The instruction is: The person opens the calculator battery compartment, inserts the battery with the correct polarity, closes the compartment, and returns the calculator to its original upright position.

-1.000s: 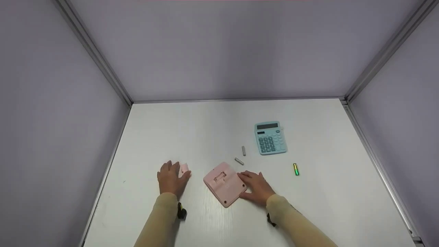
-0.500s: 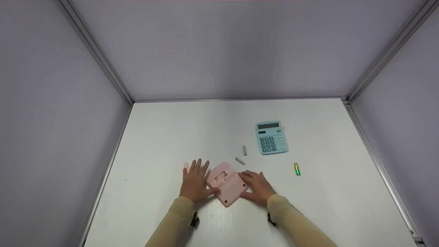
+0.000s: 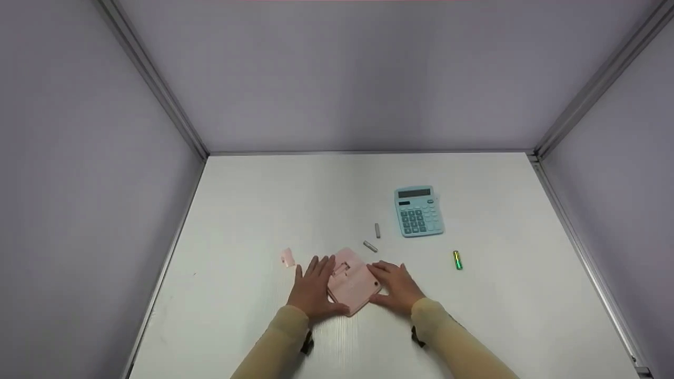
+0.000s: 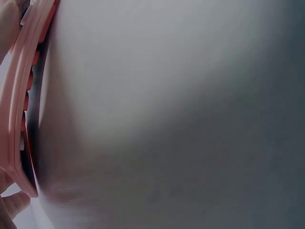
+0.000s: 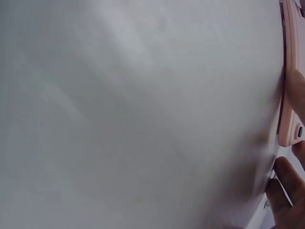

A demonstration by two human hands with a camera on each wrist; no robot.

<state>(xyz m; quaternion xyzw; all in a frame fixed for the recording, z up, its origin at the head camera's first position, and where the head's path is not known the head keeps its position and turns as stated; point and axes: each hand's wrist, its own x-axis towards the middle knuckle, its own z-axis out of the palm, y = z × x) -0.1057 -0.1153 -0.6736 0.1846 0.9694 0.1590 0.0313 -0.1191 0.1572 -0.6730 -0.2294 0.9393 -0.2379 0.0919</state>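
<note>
A pink calculator (image 3: 355,284) lies face down, its back showing an uncovered battery compartment (image 3: 341,269). My left hand (image 3: 313,292) grips its left side, with the thumb at the near corner. On the opposite side my right hand (image 3: 396,287) holds the edge between fingers and thumb. The left wrist view catches the calculator's side (image 4: 19,95) with red keys facing the table. In the right wrist view, a digit presses the pink casing (image 5: 291,114). A small pink battery cover (image 3: 287,257) lies beyond the left hand, apart from it.
Two grey batteries (image 3: 370,246) lie just beyond the pink calculator. Farther back stands a blue calculator (image 3: 419,211), face up. One green-and-gold battery (image 3: 457,260) is to the right. Grey panels (image 3: 337,79) enclose the white table (image 3: 253,200).
My left hand has moved right, from the battery cover to the pink calculator's left side, leaving the cover on the table. The right hand stays at the calculator's right edge.
</note>
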